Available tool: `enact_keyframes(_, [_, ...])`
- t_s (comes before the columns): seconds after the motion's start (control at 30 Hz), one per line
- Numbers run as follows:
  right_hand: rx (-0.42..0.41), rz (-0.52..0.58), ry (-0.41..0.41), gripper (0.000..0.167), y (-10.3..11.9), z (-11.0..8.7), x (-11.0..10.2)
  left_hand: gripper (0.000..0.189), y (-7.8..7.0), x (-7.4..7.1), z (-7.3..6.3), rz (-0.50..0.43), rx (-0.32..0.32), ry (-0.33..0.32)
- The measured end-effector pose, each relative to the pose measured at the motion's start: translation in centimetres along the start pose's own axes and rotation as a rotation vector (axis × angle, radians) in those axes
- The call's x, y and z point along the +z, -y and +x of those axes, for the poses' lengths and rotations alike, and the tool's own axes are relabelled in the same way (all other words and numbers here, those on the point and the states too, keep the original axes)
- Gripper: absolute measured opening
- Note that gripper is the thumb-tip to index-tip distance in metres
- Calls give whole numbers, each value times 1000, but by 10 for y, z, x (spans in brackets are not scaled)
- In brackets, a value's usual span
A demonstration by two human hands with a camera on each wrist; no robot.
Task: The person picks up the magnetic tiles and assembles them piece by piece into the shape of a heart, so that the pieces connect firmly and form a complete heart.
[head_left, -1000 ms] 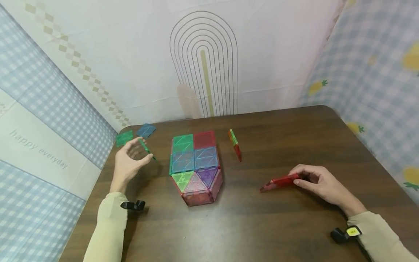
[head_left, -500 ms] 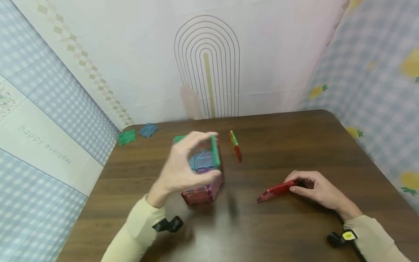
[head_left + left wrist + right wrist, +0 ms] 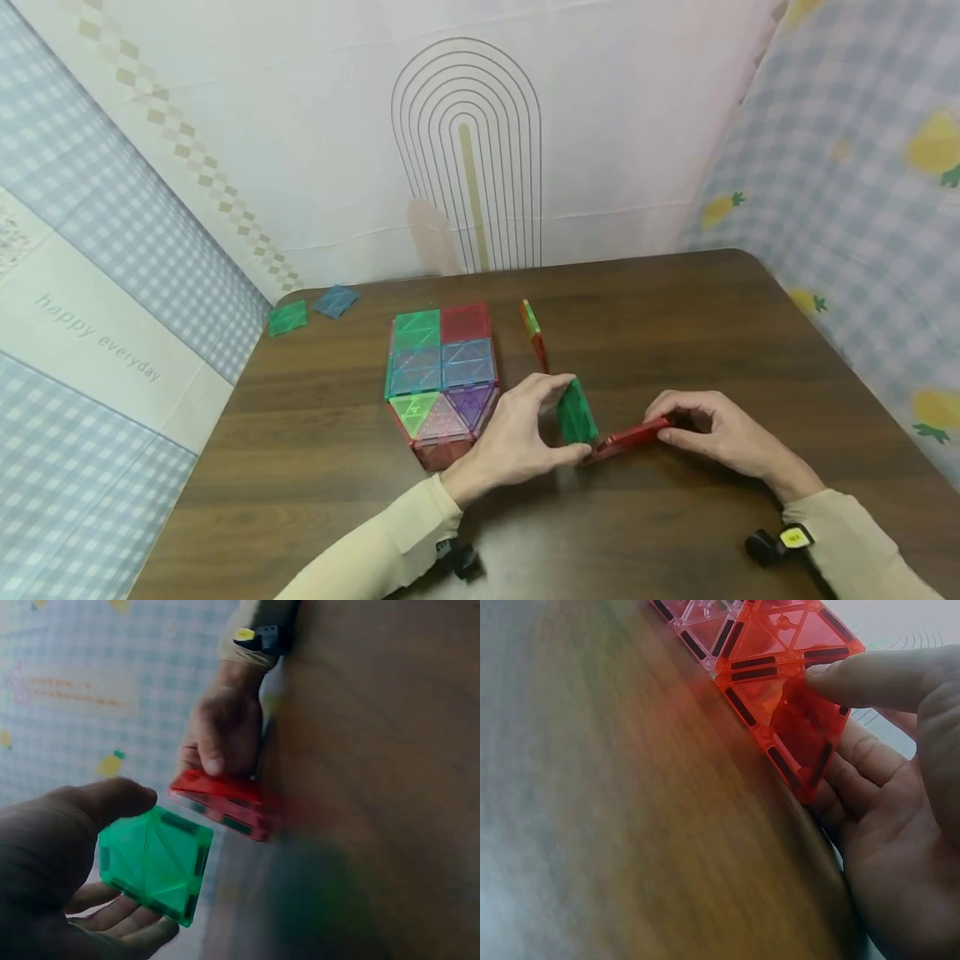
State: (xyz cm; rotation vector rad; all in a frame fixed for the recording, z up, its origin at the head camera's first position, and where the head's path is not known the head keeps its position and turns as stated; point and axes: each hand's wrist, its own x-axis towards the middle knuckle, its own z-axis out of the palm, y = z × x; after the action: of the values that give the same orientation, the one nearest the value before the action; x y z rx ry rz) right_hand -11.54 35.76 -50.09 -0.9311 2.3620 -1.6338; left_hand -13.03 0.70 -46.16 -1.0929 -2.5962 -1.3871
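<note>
Between thumb and fingers my left hand point(image 3: 517, 429) holds a green square magnetic tile point(image 3: 577, 412) by its edges. In the left wrist view the whole face of that green tile point(image 3: 156, 859) shows, close to the red tiles. My right hand point(image 3: 716, 433) pinches a strip of joined triangular magnetic tiles point(image 3: 637, 435) standing on edge on the table. The right wrist view shows red triangles point(image 3: 784, 705) under the thumb, with a pink triangle point(image 3: 699, 630) joined at the far end. Left of the hands stands a low box of coloured tiles point(image 3: 442, 367).
A green tile point(image 3: 288, 317) and a blue tile point(image 3: 335, 301) lie flat at the table's back left corner. A green and red pair of tiles point(image 3: 534, 333) stands on edge behind my left hand. Fabric hangs point(image 3: 315, 150) behind the table.
My left hand has carried the green tile from the left, across the tile box, to the far end of the red strip. The right hand, still pinching the strip, has shifted slightly.
</note>
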Motion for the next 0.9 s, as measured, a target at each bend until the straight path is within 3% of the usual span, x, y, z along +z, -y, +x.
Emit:
enact_keyframes(0.27, [-44, 13, -2, 36, 1, 1, 6, 85, 11, 13, 2, -53, -61, 46])
enact_keyframes(0.47, [-70, 23, 0, 37, 5, 2, 8, 85, 16, 16, 2, -1, -48, 51])
enact_keyframes(0.7, [-27, -7, 5, 35, 2, 4, 8, 99, 20, 18, 1, 70, -28, 37])
enact_keyframes(0.9, [3, -7, 15, 32, 3, 5, 9, 105, 22, 21, 0, 84, -60, 8])
